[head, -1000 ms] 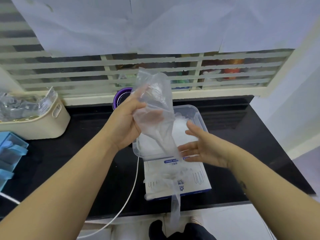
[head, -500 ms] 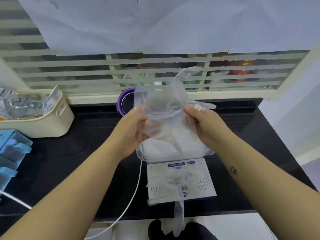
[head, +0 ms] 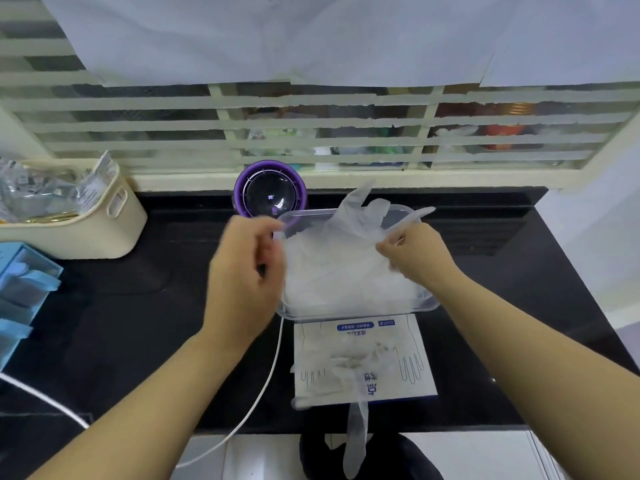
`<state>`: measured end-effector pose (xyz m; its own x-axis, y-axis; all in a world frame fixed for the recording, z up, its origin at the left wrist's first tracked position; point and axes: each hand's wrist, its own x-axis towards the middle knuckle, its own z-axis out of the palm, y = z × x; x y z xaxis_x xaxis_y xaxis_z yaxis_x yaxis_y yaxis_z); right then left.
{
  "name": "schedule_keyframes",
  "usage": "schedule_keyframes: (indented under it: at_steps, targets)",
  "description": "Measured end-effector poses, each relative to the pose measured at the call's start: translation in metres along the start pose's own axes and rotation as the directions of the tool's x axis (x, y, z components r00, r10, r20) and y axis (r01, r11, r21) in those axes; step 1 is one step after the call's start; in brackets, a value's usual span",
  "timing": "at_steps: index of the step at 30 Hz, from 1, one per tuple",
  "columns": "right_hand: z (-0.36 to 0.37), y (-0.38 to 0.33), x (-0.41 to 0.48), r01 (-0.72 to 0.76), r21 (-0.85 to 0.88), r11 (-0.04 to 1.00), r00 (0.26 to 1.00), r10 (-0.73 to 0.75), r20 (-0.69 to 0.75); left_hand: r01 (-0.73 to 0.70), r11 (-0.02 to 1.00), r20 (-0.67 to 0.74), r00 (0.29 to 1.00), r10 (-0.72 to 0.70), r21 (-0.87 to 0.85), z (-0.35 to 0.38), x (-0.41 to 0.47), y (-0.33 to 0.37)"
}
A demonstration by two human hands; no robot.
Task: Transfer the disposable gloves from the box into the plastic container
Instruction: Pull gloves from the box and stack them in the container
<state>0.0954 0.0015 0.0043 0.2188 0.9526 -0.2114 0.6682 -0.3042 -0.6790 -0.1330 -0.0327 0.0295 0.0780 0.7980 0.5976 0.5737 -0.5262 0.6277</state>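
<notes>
Setting: black worktop [head: 519, 306] under a slatted window screen papered over at the top, seen from the head camera.
Container: clear plastic container [head: 424, 301] stands mid-worktop, already heaped with translucent disposable gloves [head: 332, 271]; one glove's fingers stick up past the far rim.
Box: glove box [head: 363, 358] lies flat just in front of the container, touching its near edge, with more gloves bunched at its opening and one loose glove [head: 356, 441] hanging over the worktop's front edge.
Left hand: left hand [head: 242, 268] hovers beside the container's left wall, motion-blurred; its grip looks loosely curled and probably empty, though the blur leaves that unsure.
Right hand: right hand [head: 415, 252] is over the container's right side, grip pinched on the edge of the topmost glove, pressing it onto the pile.
Surroundings: purple round device [head: 270, 194] behind the container, cream basket [head: 86, 223] of packets at left, white cable [head: 263, 386] trailing off the front.
Progress: well under way, judging by the full-looking container; the gloves at the box's mouth and the dangling one remain to be moved, and how many are left inside the box cannot be seen.
</notes>
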Motion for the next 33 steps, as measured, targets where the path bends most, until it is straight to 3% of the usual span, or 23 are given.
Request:
schedule_keyframes:
  at_steps: [2,3,4,6,7,9,12,14,16,18,19,20,22,24,27,33]
  targets:
    - [0.005,0.002,0.003,0.006,-0.02,1.0,1.0,-0.006,0.007,-0.312,0.95,0.204,0.929,0.307,-0.01,0.012,-0.006,0.001]
    - [0.007,0.003,0.005,0.015,-0.027,1.0,1.0,-0.015,0.008,-0.356,0.934,0.327,0.883,0.338,-0.004,0.02,-0.006,-0.001]
    - [0.009,0.004,0.006,0.02,-0.037,0.999,1.0,-0.02,0.011,-0.338,0.94,0.453,0.845,0.284,0.042,0.029,-0.004,0.0]
    - [0.012,0.005,0.008,0.028,-0.076,0.997,0.999,-0.025,0.029,-0.196,0.941,0.667,0.744,-0.041,0.276,0.047,0.004,-0.003]
    - [0.013,0.005,0.008,0.033,-0.101,0.994,0.998,-0.028,0.049,-0.145,0.908,0.729,0.652,-0.21,0.392,0.056,0.008,-0.008]
    - [0.014,0.006,0.006,0.047,-0.168,0.985,0.993,-0.028,0.114,-0.127,0.855,0.772,0.511,-0.377,0.502,0.071,0.018,-0.016]
    - [0.006,0.008,0.002,0.06,-0.249,0.967,0.982,-0.013,0.188,-0.187,0.818,0.773,0.491,-0.402,0.544,0.085,0.025,-0.023]
    - [-0.008,0.008,0.001,0.076,-0.252,0.965,0.993,-0.051,0.106,-0.229,0.79,0.781,0.453,-0.43,0.569,0.091,0.025,-0.027]
    - [-0.025,0.004,-0.003,0.164,-0.257,0.953,0.965,-0.208,-0.158,-0.261,0.77,0.788,0.414,-0.455,0.582,0.094,0.024,-0.03]
    - [-0.035,-0.007,-0.008,0.368,-0.352,0.861,0.794,-0.488,-0.363,-0.274,0.761,0.789,0.405,-0.463,0.587,0.097,0.021,-0.032]
    - [-0.035,-0.015,-0.008,0.463,-0.374,0.804,0.749,-0.58,-0.321,-0.279,0.759,0.788,0.407,-0.462,0.589,0.098,0.021,-0.032]
    - [-0.029,-0.022,-0.006,0.538,-0.363,0.761,0.757,-0.626,-0.189,-0.283,0.757,0.789,0.404,-0.463,0.589,0.1,0.021,-0.032]
    - [-0.007,-0.024,0.002,0.569,-0.38,0.729,0.82,-0.534,0.204,-0.295,0.748,0.791,0.384,-0.476,0.594,0.101,0.023,-0.029]
    - [0.014,-0.015,0.018,0.491,-0.512,0.705,0.856,-0.281,0.433,-0.319,0.726,0.787,0.355,-0.505,0.61,0.103,0.027,-0.027]
    - [0.03,0.007,0.037,0.369,-0.603,0.707,0.864,-0.021,0.503,-0.318,0.706,0.773,0.309,-0.554,0.633,0.108,0.03,-0.029]
    - [0.069,0.042,0.057,0.286,-0.632,0.72,0.862,0.095,0.498,-0.266,0.685,0.734,0.203,-0.648,0.678,0.124,0.025,-0.045]
